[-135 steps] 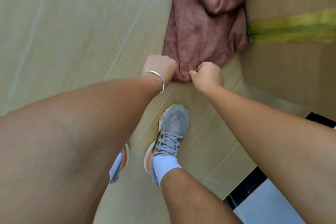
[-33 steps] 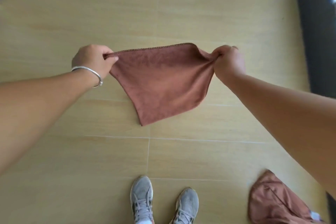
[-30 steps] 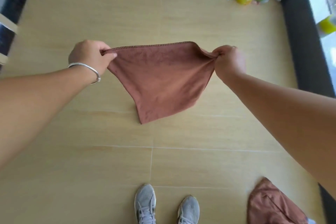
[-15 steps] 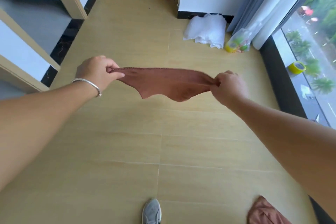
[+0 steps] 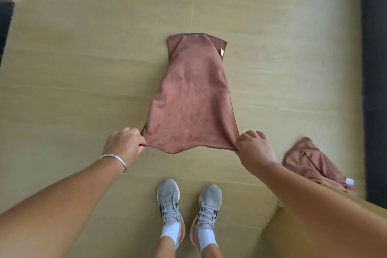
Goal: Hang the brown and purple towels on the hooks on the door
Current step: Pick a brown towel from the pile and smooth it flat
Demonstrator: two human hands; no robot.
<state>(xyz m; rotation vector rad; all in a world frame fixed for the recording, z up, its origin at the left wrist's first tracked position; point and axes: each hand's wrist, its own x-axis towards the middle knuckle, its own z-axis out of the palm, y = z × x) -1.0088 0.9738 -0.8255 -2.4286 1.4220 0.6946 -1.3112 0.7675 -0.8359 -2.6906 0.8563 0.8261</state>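
My left hand (image 5: pixel 123 146) and right hand (image 5: pixel 254 148) each pinch a near corner of the brown towel (image 5: pixel 192 98), which hangs toward twelve o'clock over the floor (image 5: pixel 83 69), and if one pinch slips, it could drop.

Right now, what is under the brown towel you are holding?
Beneath the brown towel, held out by the left hand and right hand, only the wooden floor shows around it. Whatever lies directly below is covered.
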